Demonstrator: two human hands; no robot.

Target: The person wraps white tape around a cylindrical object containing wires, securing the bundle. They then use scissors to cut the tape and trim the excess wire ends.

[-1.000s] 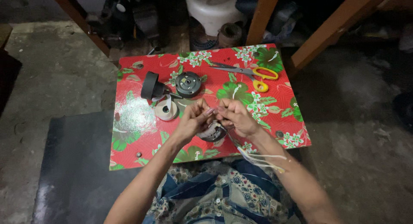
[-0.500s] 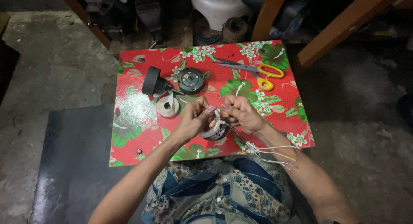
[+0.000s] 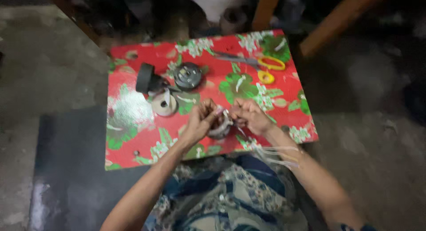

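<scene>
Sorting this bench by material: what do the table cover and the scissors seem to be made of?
Table cover: probably oilcloth or vinyl, glossy; pale glare sits on its red floral print. Scissors: grey blades that look like metal, dull in this blur; yellow handles, likely plastic, given the smooth, even colour.

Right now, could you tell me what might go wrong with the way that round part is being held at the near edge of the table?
The left hand and right hand grip the round metal part near the near edge of the red floral table; it could drop off. The loose white strands trailing over the right forearm might snag. The frame is blurred, so the grip itself is unclear.
</scene>
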